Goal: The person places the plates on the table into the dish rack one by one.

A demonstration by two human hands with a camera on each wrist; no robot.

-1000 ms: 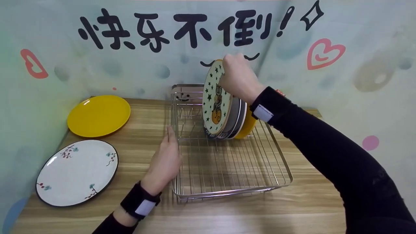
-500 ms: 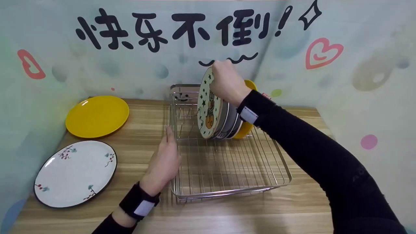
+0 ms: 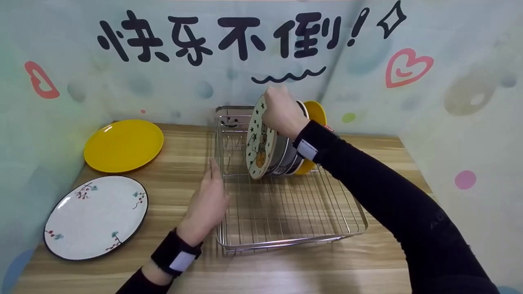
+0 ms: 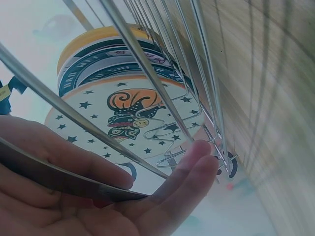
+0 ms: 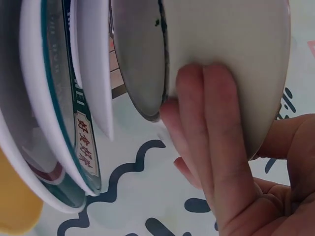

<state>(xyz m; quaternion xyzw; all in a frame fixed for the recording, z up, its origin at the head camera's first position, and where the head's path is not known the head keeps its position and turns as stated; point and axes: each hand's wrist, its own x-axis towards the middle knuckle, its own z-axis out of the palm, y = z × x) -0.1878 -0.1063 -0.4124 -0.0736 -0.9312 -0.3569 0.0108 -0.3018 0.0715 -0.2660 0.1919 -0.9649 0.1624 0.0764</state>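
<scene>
My right hand (image 3: 284, 112) pinches the upper rim of a cream plate (image 3: 257, 151) decorated with stars and a cat. In the right wrist view, several fingers (image 5: 216, 132) lie against the plate's plain back and the thumb is on its other side. The plate stands steeply in the wire dish rack (image 3: 294, 241), left of other upright plates (image 3: 289, 153). Its lower edge is down at the rack's wires. My left hand (image 3: 206, 206) holds the rack's left side; in the left wrist view, the metal rim (image 4: 74, 182) crosses the palm between thumb and straight fingers.
A yellow plate (image 3: 122, 147) and a white plate with floral sprigs (image 3: 96, 218) lie left of the rack on the wooden table (image 3: 184, 143). Another yellow plate (image 3: 315, 111) stands rightmost in the row. A printed backdrop (image 3: 229, 36) rises behind.
My right hand has moved down and slightly left with the star plate, lowering it at the left end of the row of plates. The left hand stays at the rack's side.
</scene>
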